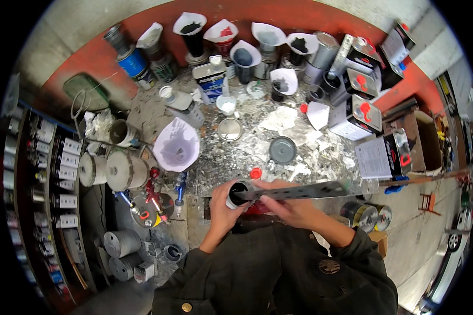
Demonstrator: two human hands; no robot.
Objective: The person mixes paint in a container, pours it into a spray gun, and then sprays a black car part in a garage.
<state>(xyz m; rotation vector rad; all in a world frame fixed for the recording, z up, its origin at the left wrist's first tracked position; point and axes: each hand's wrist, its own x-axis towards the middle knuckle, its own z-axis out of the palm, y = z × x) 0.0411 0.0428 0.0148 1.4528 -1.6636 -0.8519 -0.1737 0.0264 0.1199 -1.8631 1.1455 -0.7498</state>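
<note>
Close to my body, at the bench's front edge, my left hand (223, 209) is wrapped round a small cylindrical can (239, 192). Dark paint coats the inside of the can. My right hand (288, 206) grips a long flat stirring stick (312, 190) with holes along it, tilted so its lower end dips into the can mouth. The stick's other end reaches out to the right, over the bench edge. Just beyond the can lies a small red cap (255, 172). A round grey lid (283, 150) rests farther back on the bench.
The paint-spattered bench (247, 149) carries a large white strainer cup (176, 144) at left and a plastic bottle (182, 106). Several paper strainers stand on cans along the back. Rectangular metal cans (355, 118) line the right. Spray guns (153, 195) hang at the left edge.
</note>
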